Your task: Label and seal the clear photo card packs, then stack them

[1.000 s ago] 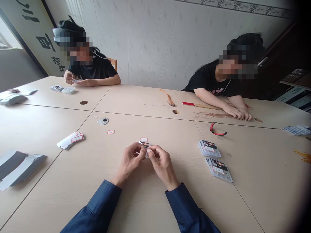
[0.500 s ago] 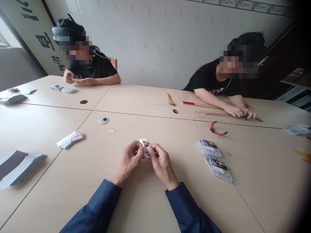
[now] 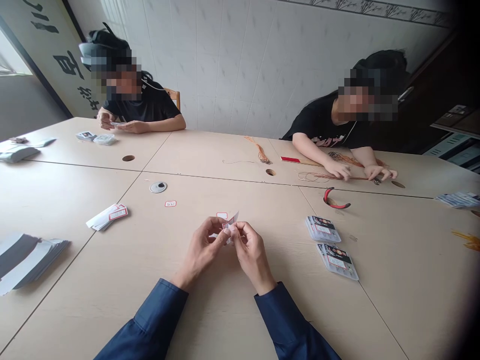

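My left hand (image 3: 205, 245) and my right hand (image 3: 248, 245) meet over the middle of the table, fingertips pinched together. Between them is a small white paper label (image 3: 233, 219) with a red border, its upper corner sticking up to the right. Just beyond my fingers lies another red-bordered label (image 3: 222, 215). Something whitish shows under my fingertips, mostly hidden by the hands. To the right are two stacks of clear plastic cases with black-and-white cards, the farther stack (image 3: 323, 229) and the nearer stack (image 3: 338, 261).
Red-handled pliers (image 3: 335, 200) lie right of centre. Label strips (image 3: 108, 216) and a stack of white paper strips (image 3: 35, 257) are at left. One loose label (image 3: 170, 203) lies near a grommet (image 3: 158, 187). Two co-workers sit opposite, one with orange cords (image 3: 322, 176).
The white paper between my fingers has swung from leaning left to leaning right, and the dark card seen behind it is now covered. The right co-worker's hands have moved apart.
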A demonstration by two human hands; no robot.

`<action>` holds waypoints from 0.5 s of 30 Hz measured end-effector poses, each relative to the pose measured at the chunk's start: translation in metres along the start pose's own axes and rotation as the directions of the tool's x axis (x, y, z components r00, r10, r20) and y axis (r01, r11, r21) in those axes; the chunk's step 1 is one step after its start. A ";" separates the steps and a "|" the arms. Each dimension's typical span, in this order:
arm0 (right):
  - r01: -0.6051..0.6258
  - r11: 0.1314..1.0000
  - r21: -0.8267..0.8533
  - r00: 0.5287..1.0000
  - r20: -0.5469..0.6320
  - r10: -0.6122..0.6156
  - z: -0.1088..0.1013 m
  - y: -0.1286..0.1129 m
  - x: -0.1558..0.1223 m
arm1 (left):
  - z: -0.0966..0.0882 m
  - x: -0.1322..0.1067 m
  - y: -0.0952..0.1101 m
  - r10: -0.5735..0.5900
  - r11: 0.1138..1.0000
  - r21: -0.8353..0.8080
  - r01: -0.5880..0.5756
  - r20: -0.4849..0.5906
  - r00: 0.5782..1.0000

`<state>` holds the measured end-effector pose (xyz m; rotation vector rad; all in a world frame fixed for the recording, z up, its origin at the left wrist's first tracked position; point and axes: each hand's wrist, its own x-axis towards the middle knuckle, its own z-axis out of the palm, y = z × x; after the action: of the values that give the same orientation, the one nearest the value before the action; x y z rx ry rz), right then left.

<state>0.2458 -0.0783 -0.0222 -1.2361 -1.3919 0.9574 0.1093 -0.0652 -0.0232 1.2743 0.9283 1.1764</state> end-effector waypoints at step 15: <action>-0.019 0.999 -0.050 0.997 -0.081 0.015 0.000 0.008 0.000 | -0.009 0.006 -0.006 0.001 1.000 0.005 -0.001 -0.175 0.984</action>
<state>0.2470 -0.0768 -0.0295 -1.3123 -1.3515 0.8789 0.1029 -0.0569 -0.0299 1.1884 1.0591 1.3037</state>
